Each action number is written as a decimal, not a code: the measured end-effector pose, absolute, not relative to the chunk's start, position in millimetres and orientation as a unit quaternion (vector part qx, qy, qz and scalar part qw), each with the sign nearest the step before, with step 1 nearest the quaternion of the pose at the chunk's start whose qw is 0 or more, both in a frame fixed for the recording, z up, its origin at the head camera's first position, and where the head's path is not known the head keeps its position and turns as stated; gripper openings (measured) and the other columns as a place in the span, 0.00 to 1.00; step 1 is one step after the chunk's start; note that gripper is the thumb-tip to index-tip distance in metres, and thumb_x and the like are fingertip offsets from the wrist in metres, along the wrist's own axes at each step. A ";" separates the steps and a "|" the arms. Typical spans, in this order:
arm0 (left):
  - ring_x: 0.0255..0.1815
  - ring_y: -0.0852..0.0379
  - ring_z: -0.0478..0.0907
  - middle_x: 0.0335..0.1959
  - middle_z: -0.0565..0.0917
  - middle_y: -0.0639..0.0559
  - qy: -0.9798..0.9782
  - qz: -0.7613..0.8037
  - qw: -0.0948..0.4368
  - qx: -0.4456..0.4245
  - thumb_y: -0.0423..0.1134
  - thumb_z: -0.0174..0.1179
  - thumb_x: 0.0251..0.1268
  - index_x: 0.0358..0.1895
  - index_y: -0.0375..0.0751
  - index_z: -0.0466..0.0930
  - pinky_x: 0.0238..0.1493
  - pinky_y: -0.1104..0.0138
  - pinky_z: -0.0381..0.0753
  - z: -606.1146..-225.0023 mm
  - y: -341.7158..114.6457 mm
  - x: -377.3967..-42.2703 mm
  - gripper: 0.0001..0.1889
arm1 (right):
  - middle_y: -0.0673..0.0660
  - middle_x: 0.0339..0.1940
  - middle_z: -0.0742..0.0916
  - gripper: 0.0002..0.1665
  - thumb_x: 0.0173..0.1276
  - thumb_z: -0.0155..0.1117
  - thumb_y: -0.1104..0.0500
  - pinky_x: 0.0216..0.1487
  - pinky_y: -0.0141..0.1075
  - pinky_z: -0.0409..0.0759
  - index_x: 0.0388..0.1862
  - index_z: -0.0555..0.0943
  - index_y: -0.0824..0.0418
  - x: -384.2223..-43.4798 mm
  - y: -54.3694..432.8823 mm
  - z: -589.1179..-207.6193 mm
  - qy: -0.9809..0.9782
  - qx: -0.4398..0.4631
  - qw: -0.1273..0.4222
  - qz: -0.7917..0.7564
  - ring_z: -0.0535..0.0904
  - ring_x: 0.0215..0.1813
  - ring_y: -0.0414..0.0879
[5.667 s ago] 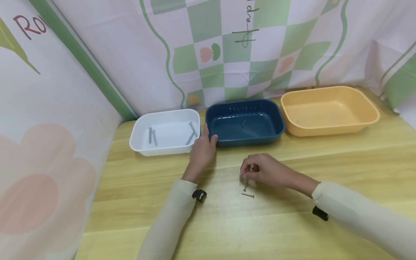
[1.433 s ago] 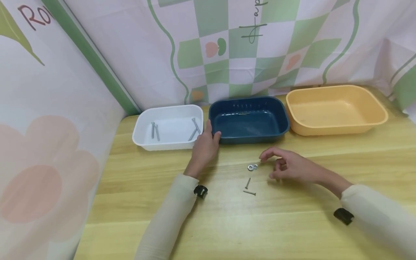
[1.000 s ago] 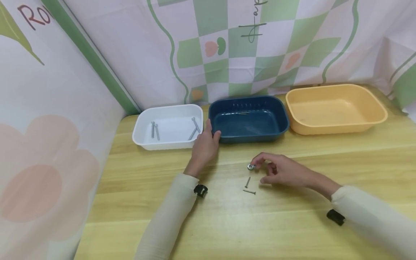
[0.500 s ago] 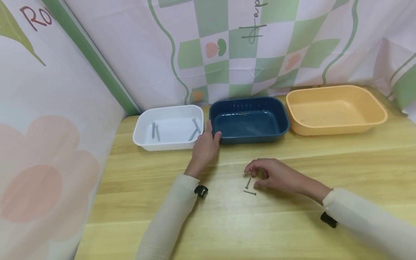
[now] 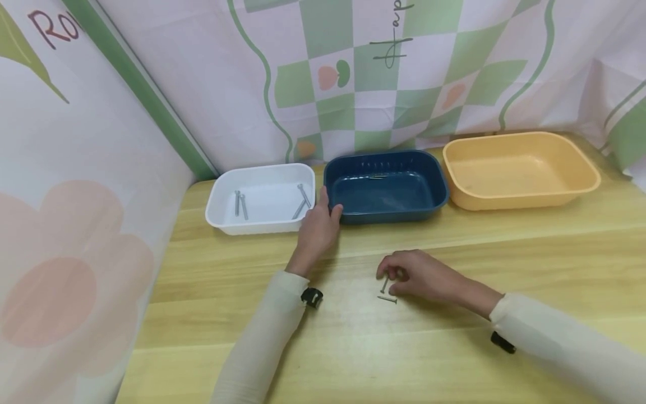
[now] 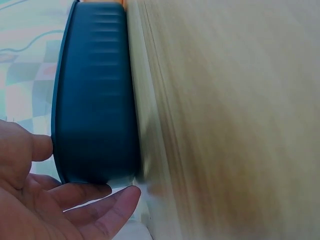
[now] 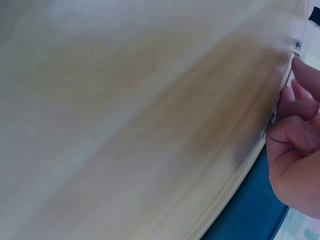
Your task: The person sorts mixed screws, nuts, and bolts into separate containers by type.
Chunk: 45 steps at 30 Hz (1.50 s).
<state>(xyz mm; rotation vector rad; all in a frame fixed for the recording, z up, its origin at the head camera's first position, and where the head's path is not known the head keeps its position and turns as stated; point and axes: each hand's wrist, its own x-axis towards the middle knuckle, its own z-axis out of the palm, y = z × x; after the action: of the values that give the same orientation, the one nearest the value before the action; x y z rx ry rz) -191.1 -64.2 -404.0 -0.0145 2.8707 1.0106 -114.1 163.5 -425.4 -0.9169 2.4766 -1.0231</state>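
Note:
My left hand (image 5: 330, 205) holds the near left corner of the blue tray (image 5: 393, 216), with the thumb over the rim and the fingers against the wall. The left wrist view shows the same hold on the blue tray (image 6: 95, 100). My right hand (image 5: 387, 282) lies on the table with its fingers curled, pinching the upper end of a small screw (image 5: 384, 287). A second screw (image 5: 387, 299) lies flat just below it. In the right wrist view the curled fingers (image 7: 295, 130) close on a thin metal shaft. The two nuts are hidden under the hand.
A white tray (image 5: 217, 224) with several bolts (image 5: 239, 203) stands left of the blue tray. A yellow tray (image 5: 525, 203) stands to the right. One thin screw (image 5: 375, 177) lies in the blue tray. Patterned cloth walls close the back and left. The wooden table (image 5: 454, 348) runs toward me.
My right hand came down and left over the two nuts, then slid nearer onto the upright-lying screw and curled its fingers. The left hand stayed on the blue tray.

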 end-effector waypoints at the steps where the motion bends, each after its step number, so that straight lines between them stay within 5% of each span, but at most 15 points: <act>1: 0.63 0.41 0.75 0.69 0.72 0.38 0.942 0.333 0.048 -0.004 0.51 0.47 0.80 0.81 0.41 0.47 0.62 0.51 0.73 -404.2 -64.3 -191.2 0.35 | 0.44 0.31 0.80 0.13 0.62 0.74 0.64 0.37 0.34 0.75 0.44 0.85 0.54 -113.9 162.7 -425.7 0.864 -0.322 0.151 -0.355 0.75 0.34 0.40; 9: 0.60 0.43 0.77 0.66 0.75 0.36 0.942 0.334 0.045 -0.006 0.50 0.47 0.81 0.81 0.41 0.47 0.62 0.51 0.74 -406.0 -65.1 -191.6 0.35 | 0.41 0.27 0.79 0.08 0.62 0.73 0.65 0.33 0.33 0.74 0.32 0.84 0.52 -113.1 157.2 -428.3 0.863 -0.335 0.125 -0.358 0.73 0.31 0.38; 21: 0.63 0.43 0.75 0.70 0.72 0.38 0.941 0.335 0.052 -0.002 0.51 0.47 0.81 0.81 0.41 0.47 0.63 0.51 0.73 -405.6 -65.0 -191.7 0.35 | 0.41 0.25 0.78 0.14 0.63 0.73 0.66 0.33 0.33 0.74 0.27 0.80 0.49 -112.7 156.4 -429.7 0.859 -0.352 0.125 -0.350 0.72 0.30 0.36; 36: 0.64 0.42 0.75 0.69 0.72 0.37 0.940 0.337 0.051 0.001 0.50 0.47 0.81 0.81 0.41 0.46 0.63 0.51 0.72 -407.2 -64.5 -191.7 0.35 | 0.40 0.30 0.83 0.10 0.66 0.71 0.63 0.39 0.35 0.77 0.31 0.83 0.47 -112.8 160.7 -420.3 0.861 -0.325 0.145 -0.364 0.76 0.35 0.39; 45: 0.65 0.43 0.74 0.70 0.71 0.38 0.939 0.340 0.049 0.005 0.51 0.47 0.81 0.81 0.40 0.46 0.64 0.52 0.72 -406.8 -65.2 -190.8 0.35 | 0.41 0.32 0.82 0.10 0.65 0.72 0.64 0.38 0.35 0.77 0.32 0.84 0.47 -116.3 163.9 -412.9 0.867 -0.324 0.111 -0.363 0.76 0.35 0.39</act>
<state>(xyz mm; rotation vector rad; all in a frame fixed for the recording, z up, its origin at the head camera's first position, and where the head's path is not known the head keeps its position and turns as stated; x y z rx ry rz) -190.8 -65.2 -406.8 0.0162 2.8613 1.0364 -116.3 163.9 -412.9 -0.9531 2.5454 -1.0650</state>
